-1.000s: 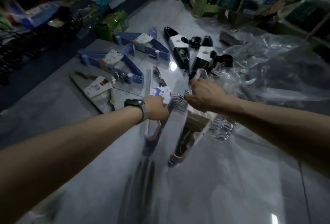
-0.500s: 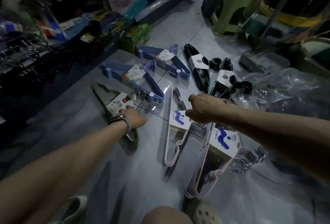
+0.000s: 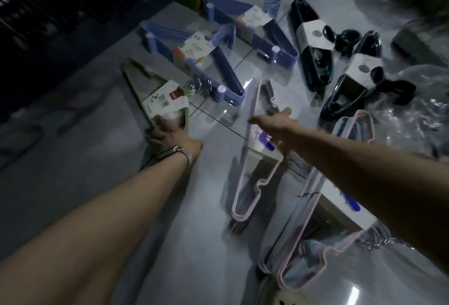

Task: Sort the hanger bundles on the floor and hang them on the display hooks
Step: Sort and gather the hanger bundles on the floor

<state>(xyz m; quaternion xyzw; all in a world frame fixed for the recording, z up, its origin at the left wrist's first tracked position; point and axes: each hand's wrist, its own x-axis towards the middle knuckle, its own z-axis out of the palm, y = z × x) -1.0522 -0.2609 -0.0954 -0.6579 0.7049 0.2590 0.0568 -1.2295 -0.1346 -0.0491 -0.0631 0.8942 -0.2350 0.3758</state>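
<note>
1. The landmark is the middle pink bundle (image 3: 260,149) of hangers, which lies on the tiled floor (image 3: 97,149) with its white label near the centre.
2. The right hand (image 3: 273,122) reaches over this bundle and grips it at the label, thumb stretched out.
3. Left of the pink bundle lies the green bundle (image 3: 155,95). The left hand (image 3: 173,138) rests on its near end, but blur hides whether the fingers close round it.
4. Beyond the pink bundle, to its left, lie two blue bundles (image 3: 194,51), one behind the other.
5. Beyond it, to its right, lie two black bundles (image 3: 313,44), side by side.
6. Just right of the pink bundle, and nearer the person, lies a second pink bundle (image 3: 303,244), partly under the right forearm.
7. Further right of the pink bundle lies crumpled clear plastic wrap (image 3: 413,119).
</note>
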